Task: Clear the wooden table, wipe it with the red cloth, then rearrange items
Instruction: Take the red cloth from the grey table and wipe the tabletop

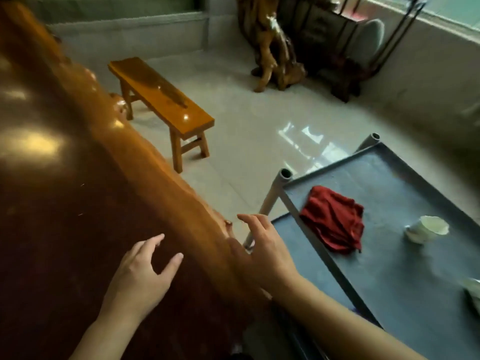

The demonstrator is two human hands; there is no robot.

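Observation:
The glossy dark wooden table fills the left side, its lighter rounded edge running diagonally down to the right. My left hand hovers over the tabletop near that edge, fingers apart, holding nothing. My right hand is just past the edge, beside the grey metal cart, fingers spread and empty. The crumpled red cloth lies on the cart's top shelf, to the right of my right hand and apart from it. A white cup lies tilted on the shelf, right of the cloth.
A small wooden bench stands on the pale tiled floor beyond the table edge. A carved root stand and dark furniture sit at the back. Another pale object shows at the cart's right edge.

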